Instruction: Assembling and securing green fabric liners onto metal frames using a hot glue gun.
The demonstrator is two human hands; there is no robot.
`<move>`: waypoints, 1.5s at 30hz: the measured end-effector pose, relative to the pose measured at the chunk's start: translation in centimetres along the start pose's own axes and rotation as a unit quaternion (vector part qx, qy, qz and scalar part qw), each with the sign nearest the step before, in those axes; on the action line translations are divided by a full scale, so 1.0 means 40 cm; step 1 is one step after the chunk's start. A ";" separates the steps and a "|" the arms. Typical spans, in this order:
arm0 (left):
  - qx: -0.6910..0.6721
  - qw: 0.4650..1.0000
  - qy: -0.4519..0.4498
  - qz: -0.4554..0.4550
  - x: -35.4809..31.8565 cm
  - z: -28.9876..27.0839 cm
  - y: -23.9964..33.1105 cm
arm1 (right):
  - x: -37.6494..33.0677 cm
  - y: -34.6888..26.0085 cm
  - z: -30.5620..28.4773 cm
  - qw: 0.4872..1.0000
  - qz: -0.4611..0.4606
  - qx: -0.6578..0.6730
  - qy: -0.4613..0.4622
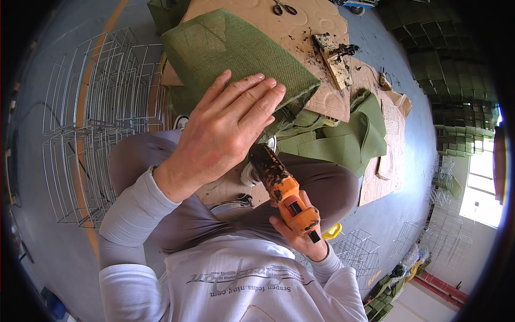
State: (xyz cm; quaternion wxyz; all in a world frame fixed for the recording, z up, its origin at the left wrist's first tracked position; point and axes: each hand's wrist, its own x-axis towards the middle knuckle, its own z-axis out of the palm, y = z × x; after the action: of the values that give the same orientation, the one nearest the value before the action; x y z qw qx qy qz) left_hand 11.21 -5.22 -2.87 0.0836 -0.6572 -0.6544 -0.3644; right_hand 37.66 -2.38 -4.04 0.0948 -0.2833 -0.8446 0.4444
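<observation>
My left hand (222, 126) lies open, fingers stretched out flat on the side of a green woven-fabric box (244, 59). In my right hand (300, 233) is an orange-and-black power tool (289, 196), its front end smeared with black residue. The tool points up and away from me, just below the left hand, and its working tip is hidden under the box's near edge. Folded green fabric (346, 137) lies to the right of the box.
Brown cardboard (257, 19) spreads beneath the work. Black scissors (284, 7) and a wooden board (333, 61) with black crumbs lie on it. Wire cages (102, 123) stand at left; stacked green boxes (445, 70) line the far right. A yellow object (333, 231) sits by my right forearm.
</observation>
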 end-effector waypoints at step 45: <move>-0.005 0.999 0.029 -0.015 -0.024 0.003 -0.012 | -0.054 0.025 0.013 0.994 0.068 0.060 0.054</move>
State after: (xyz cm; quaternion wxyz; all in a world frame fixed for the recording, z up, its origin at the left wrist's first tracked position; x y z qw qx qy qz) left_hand 10.93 -5.88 -3.70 0.0932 -0.6368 -0.6598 -0.3878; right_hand 39.62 -3.50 -4.96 0.1267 -0.3572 -0.7890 0.4836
